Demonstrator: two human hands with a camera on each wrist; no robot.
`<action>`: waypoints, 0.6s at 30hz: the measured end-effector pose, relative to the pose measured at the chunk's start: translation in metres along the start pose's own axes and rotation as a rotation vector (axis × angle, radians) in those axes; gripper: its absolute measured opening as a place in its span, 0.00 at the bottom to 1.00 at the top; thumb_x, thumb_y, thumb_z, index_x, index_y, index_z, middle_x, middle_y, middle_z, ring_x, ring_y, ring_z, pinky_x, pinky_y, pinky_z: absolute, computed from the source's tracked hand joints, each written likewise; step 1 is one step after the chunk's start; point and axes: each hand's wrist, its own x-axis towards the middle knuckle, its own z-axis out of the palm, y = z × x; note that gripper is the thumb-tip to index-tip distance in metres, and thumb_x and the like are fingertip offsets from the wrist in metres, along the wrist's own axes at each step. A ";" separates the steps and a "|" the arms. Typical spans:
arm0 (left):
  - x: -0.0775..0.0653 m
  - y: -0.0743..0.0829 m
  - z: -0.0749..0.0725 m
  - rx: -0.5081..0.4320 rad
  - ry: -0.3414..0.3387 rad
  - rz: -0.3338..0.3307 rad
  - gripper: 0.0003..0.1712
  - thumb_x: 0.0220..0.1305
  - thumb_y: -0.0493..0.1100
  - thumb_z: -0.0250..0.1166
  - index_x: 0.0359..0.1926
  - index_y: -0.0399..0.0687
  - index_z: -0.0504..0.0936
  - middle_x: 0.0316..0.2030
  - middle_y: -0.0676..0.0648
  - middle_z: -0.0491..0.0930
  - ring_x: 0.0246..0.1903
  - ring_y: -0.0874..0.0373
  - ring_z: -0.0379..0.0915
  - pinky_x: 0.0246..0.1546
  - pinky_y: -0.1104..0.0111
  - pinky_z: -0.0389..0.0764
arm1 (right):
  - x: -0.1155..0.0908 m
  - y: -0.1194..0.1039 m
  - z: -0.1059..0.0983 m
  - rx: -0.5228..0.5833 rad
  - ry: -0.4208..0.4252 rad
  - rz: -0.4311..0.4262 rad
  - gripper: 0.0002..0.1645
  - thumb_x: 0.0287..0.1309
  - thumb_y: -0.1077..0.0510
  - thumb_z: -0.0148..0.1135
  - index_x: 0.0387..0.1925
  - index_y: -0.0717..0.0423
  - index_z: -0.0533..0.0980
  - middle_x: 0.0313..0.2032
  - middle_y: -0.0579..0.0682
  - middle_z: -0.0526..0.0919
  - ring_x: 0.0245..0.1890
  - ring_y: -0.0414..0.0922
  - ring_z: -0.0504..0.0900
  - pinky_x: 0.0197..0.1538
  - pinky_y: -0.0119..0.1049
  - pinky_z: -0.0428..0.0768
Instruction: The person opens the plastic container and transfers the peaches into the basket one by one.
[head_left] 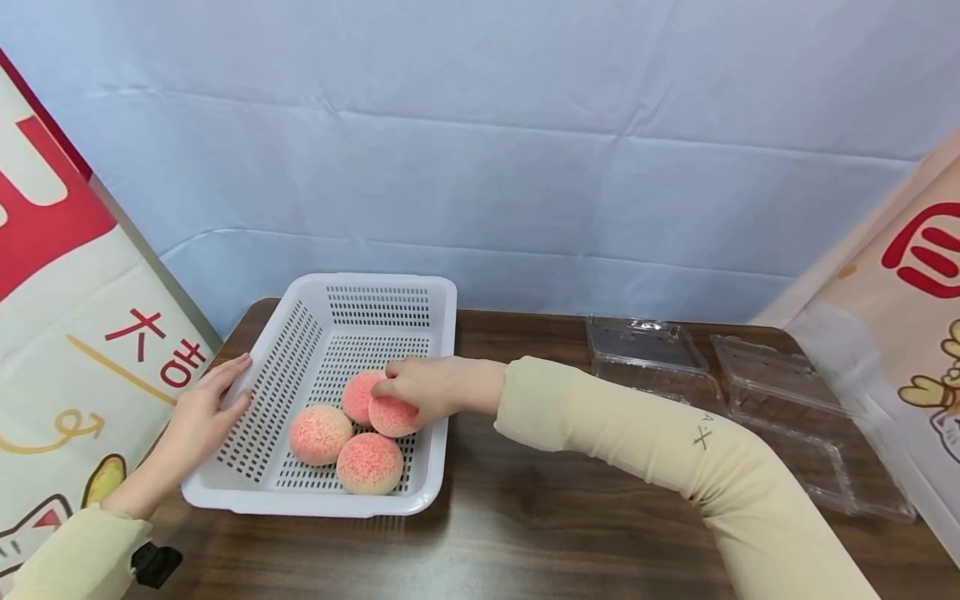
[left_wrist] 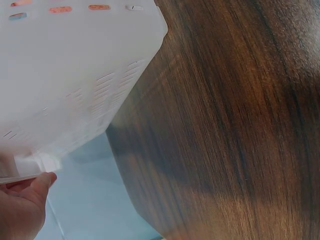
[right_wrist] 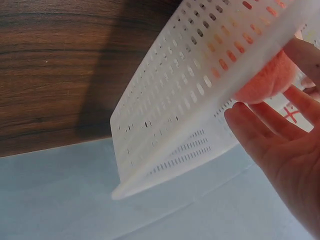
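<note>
A white slotted plastic basket [head_left: 322, 502] stands on the left part of the table. Inside it lie several round, pink-speckled peaches, among them a paler one [head_left: 320, 434], one at the front [head_left: 370, 463] and one farther back [head_left: 358, 393]. My right hand [head_left: 431, 385] reaches over the basket's right side and grips a peach [head_left: 392, 418]; in the right wrist view its fingers curl around that peach [right_wrist: 270, 80]. With thumb and fingers, my left hand [head_left: 198, 421] holds the basket's left rim, which the left wrist view shows too. Part of the gripped peach is hidden by the fingers.
Clear plastic clamshell boxes [head_left: 645, 346] sit at the back right of the brown wooden table [head_left: 540, 517], with another box [head_left: 787, 383] beside them. A pale blue cloth [head_left: 525, 208] hangs behind. Printed banners stand at left [head_left: 97, 292] and right [head_left: 877, 333].
</note>
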 end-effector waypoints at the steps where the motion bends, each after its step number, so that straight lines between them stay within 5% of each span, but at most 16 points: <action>1: 0.000 0.000 0.000 0.000 -0.003 -0.004 0.28 0.60 0.35 0.54 0.62 0.32 0.63 0.60 0.32 0.63 0.53 0.32 0.63 0.44 0.42 0.65 | -0.001 0.001 -0.001 0.004 0.005 0.001 0.30 0.50 0.52 0.64 0.57 0.51 0.70 0.43 0.49 0.73 0.41 0.41 0.72 0.46 0.29 0.69; 6: 0.000 -0.001 0.001 -0.004 0.002 -0.001 0.28 0.60 0.35 0.55 0.61 0.32 0.64 0.60 0.32 0.63 0.52 0.33 0.64 0.44 0.42 0.65 | -0.006 0.007 -0.008 0.041 0.025 0.028 0.28 0.48 0.51 0.66 0.52 0.55 0.72 0.42 0.48 0.74 0.39 0.40 0.72 0.44 0.28 0.69; 18: 0.000 -0.003 0.003 0.001 0.014 0.027 0.28 0.60 0.35 0.54 0.61 0.31 0.64 0.60 0.32 0.63 0.52 0.35 0.64 0.42 0.47 0.64 | -0.034 0.023 -0.012 -0.017 0.075 0.068 0.29 0.51 0.52 0.65 0.55 0.56 0.71 0.51 0.51 0.74 0.51 0.43 0.73 0.53 0.34 0.70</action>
